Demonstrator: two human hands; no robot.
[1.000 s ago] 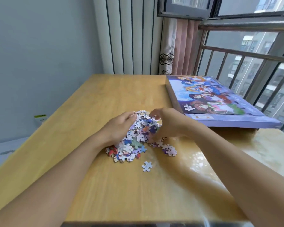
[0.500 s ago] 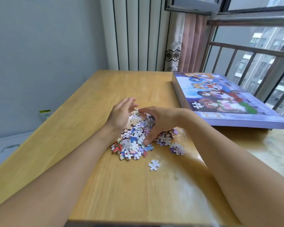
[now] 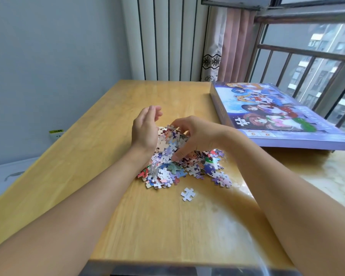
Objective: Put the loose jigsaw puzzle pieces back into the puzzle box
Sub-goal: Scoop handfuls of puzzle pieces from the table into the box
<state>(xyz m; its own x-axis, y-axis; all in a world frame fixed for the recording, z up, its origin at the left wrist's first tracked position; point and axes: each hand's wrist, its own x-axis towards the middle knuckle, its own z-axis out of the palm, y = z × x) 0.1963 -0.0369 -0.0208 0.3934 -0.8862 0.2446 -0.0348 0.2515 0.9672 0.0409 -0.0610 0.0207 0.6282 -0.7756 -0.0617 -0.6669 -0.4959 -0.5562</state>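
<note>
A heap of colourful jigsaw pieces (image 3: 173, 168) lies in the middle of the wooden table (image 3: 100, 148). My left hand (image 3: 145, 130) stands on edge against the heap's left side, fingers nearly straight and raised past it. My right hand (image 3: 197, 136) arches over the top of the heap, its fingers curled round a mound of pieces and the thumb pressed into them. One white piece (image 3: 187, 194) lies alone in front of the heap, and a small cluster (image 3: 221, 179) lies to the right. The purple puzzle box (image 3: 277, 116), its picture lid on, sits at the table's right.
The box overhangs the table's right side, beside a window with metal railing (image 3: 307, 54). A radiator (image 3: 167, 40) and a curtain (image 3: 227, 42) stand behind the far edge. A wall with a socket (image 3: 56, 134) is to the left. Bare wood lies in front of the heap.
Both hands have pressed the pieces into a taller mound. My left hand turned more on edge against the heap; my right hand's fingers curled tighter round the pieces.
</note>
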